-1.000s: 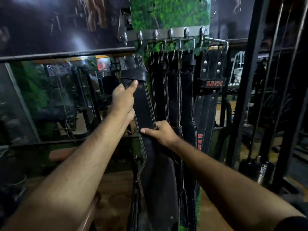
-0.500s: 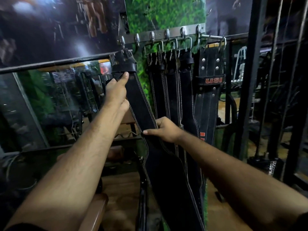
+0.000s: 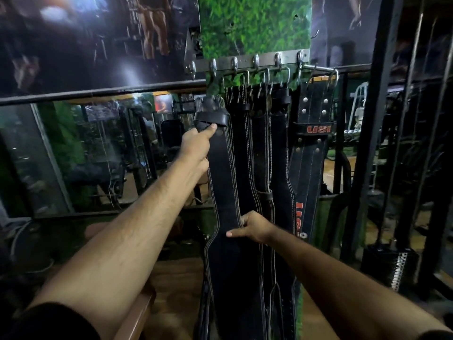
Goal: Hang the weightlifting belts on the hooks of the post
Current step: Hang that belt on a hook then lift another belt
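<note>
A black stitched weightlifting belt [image 3: 220, 182] hangs upright in front of the green-covered post [image 3: 255, 28]. My left hand [image 3: 196, 146] grips it just under its buckle loop, thumb pressed on the front. My right hand [image 3: 252, 228] pinches the belt's right edge lower down, where it widens. The buckle end sits just below the left hooks of the metal hook rail [image 3: 247, 62]; whether it rests on a hook I cannot tell. Three black belts [image 3: 259, 148] hang from hooks beside it. A black belt lettered USI [image 3: 311, 146] hangs furthest right.
A dark horizontal bar [image 3: 98, 93] runs left from the post above a glass pane. A black steel upright [image 3: 372, 133] stands right of the belts, with cables and a weight stack [image 3: 384, 266] beyond. A wooden bench edge [image 3: 137, 312] lies below my left arm.
My left hand has swung the belt's buckle end rightward, from left of the rail to beneath its left hooks, so the belt now hangs nearly straight. My right hand still grips lower down.
</note>
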### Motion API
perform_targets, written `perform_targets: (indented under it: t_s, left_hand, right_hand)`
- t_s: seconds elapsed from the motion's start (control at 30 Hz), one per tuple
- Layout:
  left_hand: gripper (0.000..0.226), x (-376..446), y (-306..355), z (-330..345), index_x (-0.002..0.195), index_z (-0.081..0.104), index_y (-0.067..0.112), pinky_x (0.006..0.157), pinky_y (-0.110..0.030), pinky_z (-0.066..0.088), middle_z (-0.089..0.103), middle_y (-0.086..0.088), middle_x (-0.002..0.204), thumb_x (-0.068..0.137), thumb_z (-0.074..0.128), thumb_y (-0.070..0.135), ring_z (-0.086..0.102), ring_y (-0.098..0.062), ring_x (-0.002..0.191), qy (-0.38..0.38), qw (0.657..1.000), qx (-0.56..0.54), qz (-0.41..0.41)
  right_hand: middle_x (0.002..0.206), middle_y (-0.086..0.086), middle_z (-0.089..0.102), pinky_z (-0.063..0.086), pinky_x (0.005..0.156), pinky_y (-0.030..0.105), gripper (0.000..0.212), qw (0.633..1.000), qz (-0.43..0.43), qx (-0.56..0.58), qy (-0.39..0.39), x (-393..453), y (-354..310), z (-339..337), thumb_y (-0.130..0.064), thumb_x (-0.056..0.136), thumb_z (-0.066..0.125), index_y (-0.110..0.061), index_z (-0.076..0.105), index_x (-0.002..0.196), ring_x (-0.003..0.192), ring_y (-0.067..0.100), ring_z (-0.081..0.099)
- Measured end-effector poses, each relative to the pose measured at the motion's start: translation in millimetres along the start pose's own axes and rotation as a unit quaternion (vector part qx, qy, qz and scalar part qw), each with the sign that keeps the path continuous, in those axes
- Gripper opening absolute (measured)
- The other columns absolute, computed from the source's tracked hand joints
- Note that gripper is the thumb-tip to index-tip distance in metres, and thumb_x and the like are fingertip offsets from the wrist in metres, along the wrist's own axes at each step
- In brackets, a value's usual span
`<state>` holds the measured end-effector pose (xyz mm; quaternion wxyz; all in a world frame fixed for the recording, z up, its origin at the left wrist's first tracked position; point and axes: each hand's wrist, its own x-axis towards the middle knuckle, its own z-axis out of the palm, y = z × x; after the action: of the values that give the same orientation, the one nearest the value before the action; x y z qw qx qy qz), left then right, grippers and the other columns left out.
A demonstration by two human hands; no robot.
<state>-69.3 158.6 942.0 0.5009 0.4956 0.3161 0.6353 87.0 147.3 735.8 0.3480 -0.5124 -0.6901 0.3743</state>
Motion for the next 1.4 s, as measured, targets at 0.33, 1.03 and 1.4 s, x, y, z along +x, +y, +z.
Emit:
perform_targets:
  t_s: [0.33,1.03,1.4]
  left_hand:
    - [0.006,-1.4,0.6,-7.2,0.094,0.059,0.012,0.065,-0.028,0.056,0.072,0.003,0.069,0.099,0.06,0.01,0.066,-0.014,0.07,-0.043,0.999,0.02,0.007]
    - [0.064,-101.8,-231.9,-86.9,0.11,0.061,0.005,0.086,-0.061,0.054,0.071,-0.014,0.102,0.084,0.07,0.062,0.064,-0.022,0.087,-0.12,0.959,0.231,-0.115]
    - [0.093,-53.7,-181.3,-58.5,0.132,0.056,0.009,0.115,-0.046,0.04,0.061,-0.008,0.141,0.067,0.07,0.074,0.055,-0.024,0.132,-0.092,0.985,0.136,-0.054]
  right_hand:
    - [0.07,0.008,0.054,0.041,0.056,0.027,0.038,0.95,-0.212,0.144,0.176,20.8,-129.6,-37.5,-0.025,0.101,0.061,0.003,0.06,0.076,0.063,0.019,0.049]
    - [0.086,0.003,0.071,0.058,0.084,0.051,0.013,0.919,-0.207,0.128,0.31,35.7,-97.2,-20.2,-0.031,0.095,0.062,-0.024,0.066,0.084,0.082,0.017,0.066]
    - [0.084,-0.001,0.067,0.056,0.079,0.046,0.018,0.909,-0.228,0.111,0.33,36.3,-88.5,-18.6,-0.034,0.093,0.06,-0.018,0.067,0.091,0.08,0.014,0.062]
